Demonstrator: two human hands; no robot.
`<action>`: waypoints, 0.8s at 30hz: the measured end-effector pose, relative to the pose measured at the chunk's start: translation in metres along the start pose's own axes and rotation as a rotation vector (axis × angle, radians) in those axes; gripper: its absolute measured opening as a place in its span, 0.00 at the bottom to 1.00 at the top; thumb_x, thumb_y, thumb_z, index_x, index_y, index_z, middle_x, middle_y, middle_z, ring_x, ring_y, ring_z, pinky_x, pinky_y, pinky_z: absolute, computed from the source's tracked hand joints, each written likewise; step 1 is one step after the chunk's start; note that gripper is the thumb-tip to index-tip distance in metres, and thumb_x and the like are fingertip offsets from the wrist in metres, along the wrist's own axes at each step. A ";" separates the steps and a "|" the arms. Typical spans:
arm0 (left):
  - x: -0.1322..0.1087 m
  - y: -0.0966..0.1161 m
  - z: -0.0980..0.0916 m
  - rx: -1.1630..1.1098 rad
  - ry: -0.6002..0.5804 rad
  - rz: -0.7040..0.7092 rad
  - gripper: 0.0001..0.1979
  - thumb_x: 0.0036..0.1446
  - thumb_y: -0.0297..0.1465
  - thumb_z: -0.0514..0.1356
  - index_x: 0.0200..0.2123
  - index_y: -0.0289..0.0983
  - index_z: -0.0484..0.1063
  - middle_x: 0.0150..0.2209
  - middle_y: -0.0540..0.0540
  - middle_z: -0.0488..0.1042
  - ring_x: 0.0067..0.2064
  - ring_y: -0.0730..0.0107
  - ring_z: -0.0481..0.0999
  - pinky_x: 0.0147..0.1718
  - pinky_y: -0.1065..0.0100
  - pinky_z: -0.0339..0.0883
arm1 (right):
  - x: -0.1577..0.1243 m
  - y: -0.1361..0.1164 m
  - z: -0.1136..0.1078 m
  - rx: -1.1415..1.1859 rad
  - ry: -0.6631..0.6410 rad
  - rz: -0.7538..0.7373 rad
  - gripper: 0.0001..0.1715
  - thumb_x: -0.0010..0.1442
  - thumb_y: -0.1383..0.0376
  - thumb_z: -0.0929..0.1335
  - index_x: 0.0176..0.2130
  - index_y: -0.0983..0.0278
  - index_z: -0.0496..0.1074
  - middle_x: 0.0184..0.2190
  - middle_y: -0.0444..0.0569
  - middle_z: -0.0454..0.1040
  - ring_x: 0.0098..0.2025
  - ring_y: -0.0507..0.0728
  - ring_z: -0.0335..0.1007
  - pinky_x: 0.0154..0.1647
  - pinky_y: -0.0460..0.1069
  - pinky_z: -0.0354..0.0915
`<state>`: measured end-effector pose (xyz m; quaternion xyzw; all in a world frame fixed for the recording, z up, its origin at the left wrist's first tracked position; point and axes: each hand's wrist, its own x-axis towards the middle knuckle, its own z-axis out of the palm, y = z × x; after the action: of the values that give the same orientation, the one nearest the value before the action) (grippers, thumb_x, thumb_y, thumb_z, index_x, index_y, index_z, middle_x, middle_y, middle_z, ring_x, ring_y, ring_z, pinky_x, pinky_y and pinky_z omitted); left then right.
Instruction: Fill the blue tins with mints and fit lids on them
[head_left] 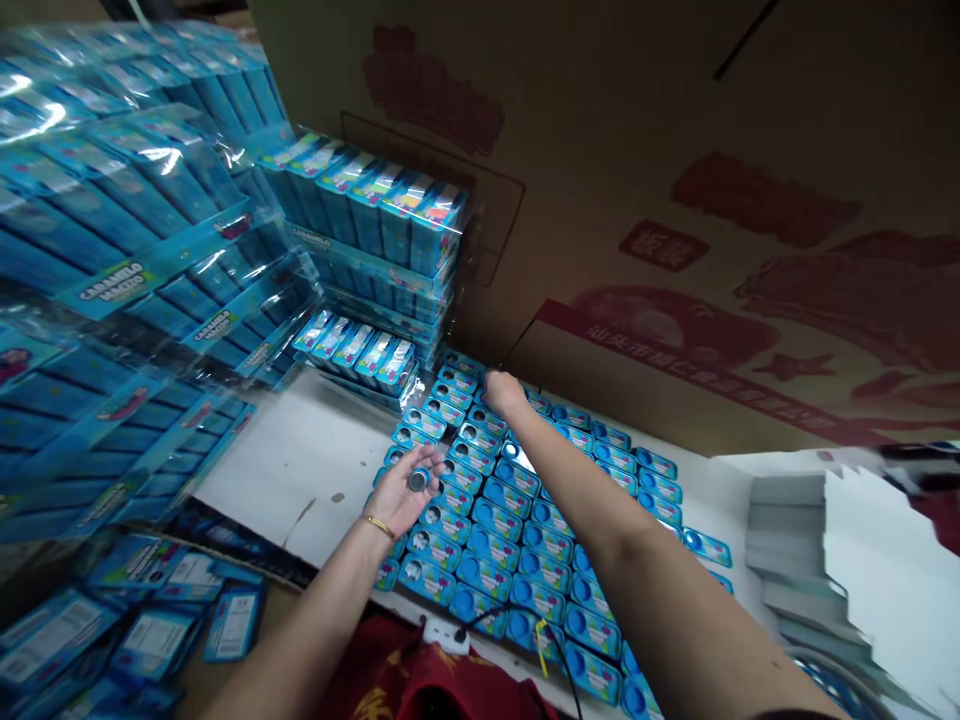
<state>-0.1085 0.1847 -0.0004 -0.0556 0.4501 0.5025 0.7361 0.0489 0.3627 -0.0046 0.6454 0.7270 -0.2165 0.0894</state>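
Note:
My left hand [397, 497] is palm up over the left side of the rows of small blue boxes [492, 548]. In its palm, with the fingers partly curled, it holds a small round grey disc [418, 481] with a blue edge. At the far end of the rows, my right hand [505, 393] bends down with its fingers closed against the boxes. Its fingertips are turned away, and I cannot make out what they hold. Several boxes in the left rows show a dark or silvery round spot, while many others show a plain blue circle.
Film-wrapped blue display packs [127, 220] are piled high on the left, with a smaller stack [367, 240] beside the rows. A large brown carton [600, 200] walls the back. Loose blue boxes [150, 640] lie lower left. A power strip [446, 634] and black cable cross the front edge.

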 end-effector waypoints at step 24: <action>0.007 -0.010 0.000 -0.164 -0.091 -0.034 0.15 0.57 0.35 0.49 0.31 0.30 0.69 0.29 0.42 0.71 0.29 0.73 0.71 0.26 0.72 0.67 | -0.128 -0.036 0.055 0.451 -0.008 -0.636 0.15 0.53 0.67 0.63 0.42 0.61 0.70 0.37 0.46 0.71 0.38 0.51 0.66 0.38 0.44 0.61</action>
<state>-0.1001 0.1844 -0.0096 -0.1004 0.3726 0.5272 0.7570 0.0249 0.2209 0.0057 0.3905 0.8247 -0.3901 -0.1235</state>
